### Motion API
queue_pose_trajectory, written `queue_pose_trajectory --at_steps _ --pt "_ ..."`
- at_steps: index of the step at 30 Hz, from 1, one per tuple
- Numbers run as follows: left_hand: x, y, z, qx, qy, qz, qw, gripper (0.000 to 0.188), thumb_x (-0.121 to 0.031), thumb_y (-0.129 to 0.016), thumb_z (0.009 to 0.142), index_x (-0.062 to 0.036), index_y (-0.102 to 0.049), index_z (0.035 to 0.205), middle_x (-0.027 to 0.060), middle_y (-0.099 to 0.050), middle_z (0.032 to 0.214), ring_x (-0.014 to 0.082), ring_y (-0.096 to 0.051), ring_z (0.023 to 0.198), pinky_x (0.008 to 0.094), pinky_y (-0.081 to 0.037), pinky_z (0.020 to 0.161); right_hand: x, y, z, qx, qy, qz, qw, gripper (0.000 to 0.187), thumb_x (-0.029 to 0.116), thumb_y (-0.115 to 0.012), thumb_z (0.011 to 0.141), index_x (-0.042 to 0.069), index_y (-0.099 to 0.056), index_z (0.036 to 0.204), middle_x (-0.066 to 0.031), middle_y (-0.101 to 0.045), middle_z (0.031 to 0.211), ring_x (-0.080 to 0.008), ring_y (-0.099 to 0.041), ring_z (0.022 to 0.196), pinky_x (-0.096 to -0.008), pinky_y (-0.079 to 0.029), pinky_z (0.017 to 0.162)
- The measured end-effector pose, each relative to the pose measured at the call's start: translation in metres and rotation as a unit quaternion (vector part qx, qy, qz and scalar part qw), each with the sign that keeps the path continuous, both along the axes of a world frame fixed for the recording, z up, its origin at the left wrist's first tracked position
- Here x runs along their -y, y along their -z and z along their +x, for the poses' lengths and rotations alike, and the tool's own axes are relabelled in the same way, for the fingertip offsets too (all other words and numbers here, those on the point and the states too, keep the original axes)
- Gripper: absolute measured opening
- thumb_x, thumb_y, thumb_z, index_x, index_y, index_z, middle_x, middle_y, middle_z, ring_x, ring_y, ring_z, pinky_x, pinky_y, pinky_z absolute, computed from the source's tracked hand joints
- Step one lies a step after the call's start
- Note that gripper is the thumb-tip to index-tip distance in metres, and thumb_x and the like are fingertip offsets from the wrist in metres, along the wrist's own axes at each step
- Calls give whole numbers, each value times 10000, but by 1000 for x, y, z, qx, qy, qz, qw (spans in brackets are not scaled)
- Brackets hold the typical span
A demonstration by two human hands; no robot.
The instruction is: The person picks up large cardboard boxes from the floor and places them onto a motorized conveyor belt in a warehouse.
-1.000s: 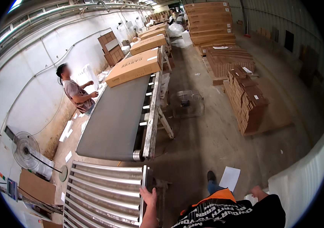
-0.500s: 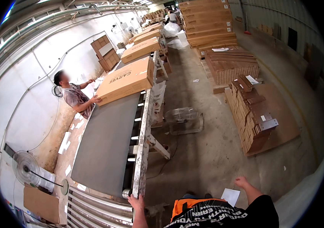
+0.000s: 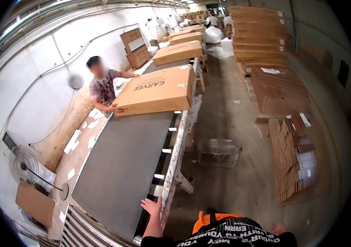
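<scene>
My left hand [image 3: 152, 206] is open, fingers spread, at the right edge of the conveyor belt [image 3: 122, 164], beside its worn white side rail [image 3: 174, 164]. I cannot tell whether it rests on the edge or hovers just over it. Low at my right side is my right hand [image 3: 279, 228], partly cut off by my black sleeve and blurred; its finger position is unclear. Farther up the belt lies a large flat cardboard box [image 3: 155, 91]. A co-worker [image 3: 103, 84] on the left side has both hands on that box.
Metal rollers [image 3: 87, 226] continue the line at the near end. A pedestal fan [image 3: 25, 164] stands at left, and a floor fan [image 3: 220, 152] right of the conveyor. Stacked cardboard [image 3: 284, 160] and tall piles of boxes [image 3: 257, 35] line the right. More boxes [image 3: 177, 52] lie farther along.
My view has shifted, and my left hand has moved up along the rail from the belt's near end. My right hand has dropped closer to my body. The co-worker's far hand now touches the box.
</scene>
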State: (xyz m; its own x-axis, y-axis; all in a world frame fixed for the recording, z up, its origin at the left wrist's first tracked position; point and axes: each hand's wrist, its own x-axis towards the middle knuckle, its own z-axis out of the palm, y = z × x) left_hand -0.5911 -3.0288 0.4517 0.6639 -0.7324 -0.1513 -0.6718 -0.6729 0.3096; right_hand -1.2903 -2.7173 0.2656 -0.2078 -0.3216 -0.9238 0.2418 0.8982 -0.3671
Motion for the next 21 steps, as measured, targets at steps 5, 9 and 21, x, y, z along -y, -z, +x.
queue_pose_trajectory --at_steps 5,9,21 --pt "52 12 -22 -11 17 -13 1000 1169 -761 -490 694 124 -144 1375 285 -110 1458 431 -64 1358 470 -49 1111 134 -41 34 -170 101 86 977 178 113 -453 853 16 -501 994 -72 -473 682 -245 -471 578 -413 -419 502" --pt "32 17 -36 45 24 -78 996 1137 -650 -601 695 146 -136 1360 321 -109 1439 464 -51 1347 486 -47 1108 238 -106 43 -217 -90 -92 968 179 37 -590 773 -62 -545 916 -150 -567 719 -290 -571 578 -403 -464 478" --pt "-55 48 -93 140 63 -125 980 741 -247 -644 732 117 -317 1288 312 -315 1351 478 -233 1290 510 -170 1087 480 -122 105 -299 -421 -172 839 341 131 -654 734 -47 -613 1022 -165 -650 894 -254 -635 757 -356 -508 650"
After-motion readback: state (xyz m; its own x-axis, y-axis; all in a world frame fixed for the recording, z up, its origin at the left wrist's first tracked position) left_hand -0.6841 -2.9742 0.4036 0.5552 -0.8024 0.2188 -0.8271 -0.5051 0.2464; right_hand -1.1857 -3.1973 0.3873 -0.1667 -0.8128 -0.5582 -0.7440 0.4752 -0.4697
